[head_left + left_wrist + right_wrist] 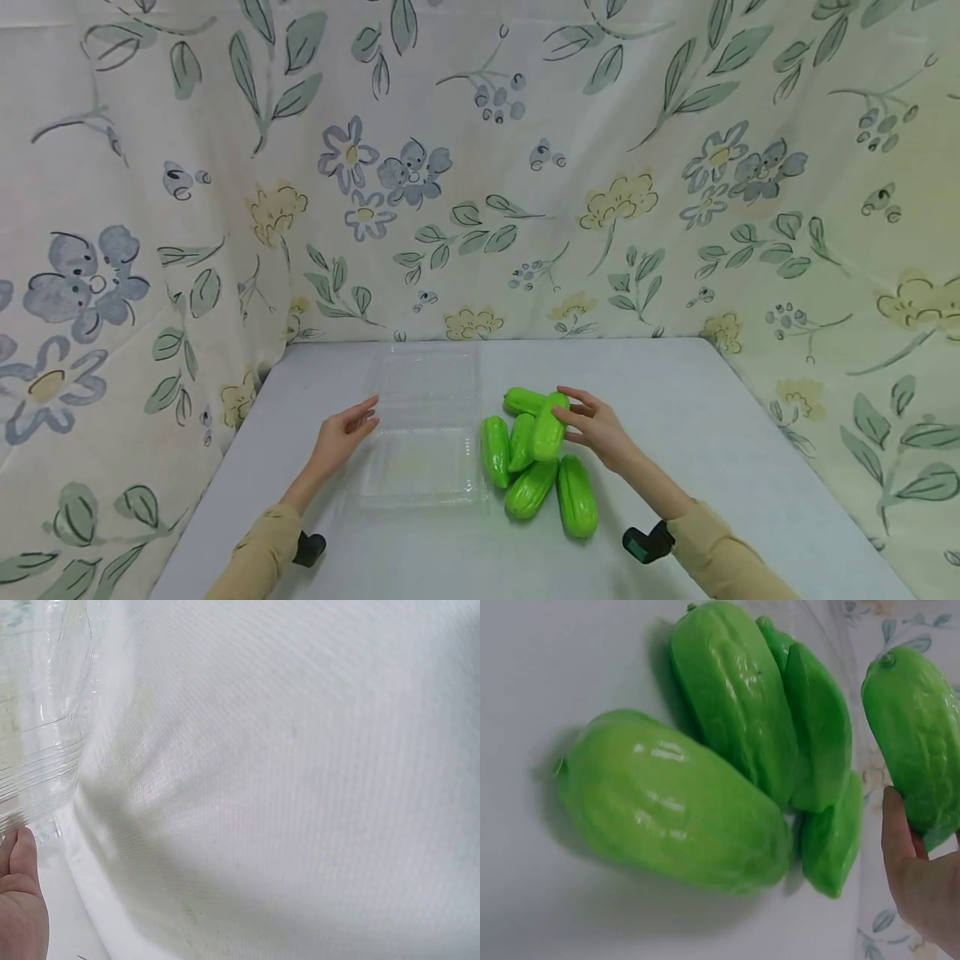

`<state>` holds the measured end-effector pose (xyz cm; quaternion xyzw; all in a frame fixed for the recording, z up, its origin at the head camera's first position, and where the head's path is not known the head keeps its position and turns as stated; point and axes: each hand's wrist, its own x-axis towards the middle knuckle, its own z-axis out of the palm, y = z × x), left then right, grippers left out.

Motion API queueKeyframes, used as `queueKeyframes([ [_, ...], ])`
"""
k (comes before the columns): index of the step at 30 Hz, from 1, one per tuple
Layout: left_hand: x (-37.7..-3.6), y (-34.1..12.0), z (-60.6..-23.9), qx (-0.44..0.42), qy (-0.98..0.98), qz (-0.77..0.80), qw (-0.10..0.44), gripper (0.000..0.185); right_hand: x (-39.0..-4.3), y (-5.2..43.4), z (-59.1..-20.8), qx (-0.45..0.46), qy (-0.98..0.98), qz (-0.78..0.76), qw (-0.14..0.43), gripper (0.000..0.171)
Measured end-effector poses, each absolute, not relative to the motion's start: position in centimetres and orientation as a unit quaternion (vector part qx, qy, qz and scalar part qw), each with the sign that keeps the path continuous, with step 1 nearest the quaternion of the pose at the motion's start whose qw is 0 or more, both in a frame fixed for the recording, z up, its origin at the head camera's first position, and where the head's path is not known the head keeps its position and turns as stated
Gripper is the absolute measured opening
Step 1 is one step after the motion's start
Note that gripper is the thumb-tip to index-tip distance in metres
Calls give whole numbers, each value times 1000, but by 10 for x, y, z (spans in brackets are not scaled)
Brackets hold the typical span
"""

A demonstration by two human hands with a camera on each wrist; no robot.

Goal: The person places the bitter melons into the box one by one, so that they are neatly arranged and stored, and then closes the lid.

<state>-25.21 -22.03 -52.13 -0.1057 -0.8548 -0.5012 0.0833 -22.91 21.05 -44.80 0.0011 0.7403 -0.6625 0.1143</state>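
Note:
Between the thumb and fingers of my right hand (600,429), a glossy green gourd-like vegetable (550,427) is held above several others of its kind. It stands upright at the edge of the right wrist view, gripped by its lower end. Just under it lie a plump green gourd (531,490) and a second gourd (577,497), both on the table. My left hand (341,437) is at the left edge of an opened clear plastic box (422,501), near its ridged hinge. Its thumb and fingers are apart, the fingertips right at the plastic in the left wrist view.
The box's clear lid (425,347) lies folded back toward the far table edge. Another gourd (495,451) lies close beside the box's right side. The white table (675,392) ends at a floral curtain (480,167) behind and at both sides.

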Motion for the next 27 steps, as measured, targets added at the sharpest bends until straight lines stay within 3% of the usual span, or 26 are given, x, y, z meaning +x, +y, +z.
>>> queueKeyframes([
  [27,-250,-221,-522,-103,-848,-512,88,43,-232,144,-455,-23,704,-702,107,53],
])
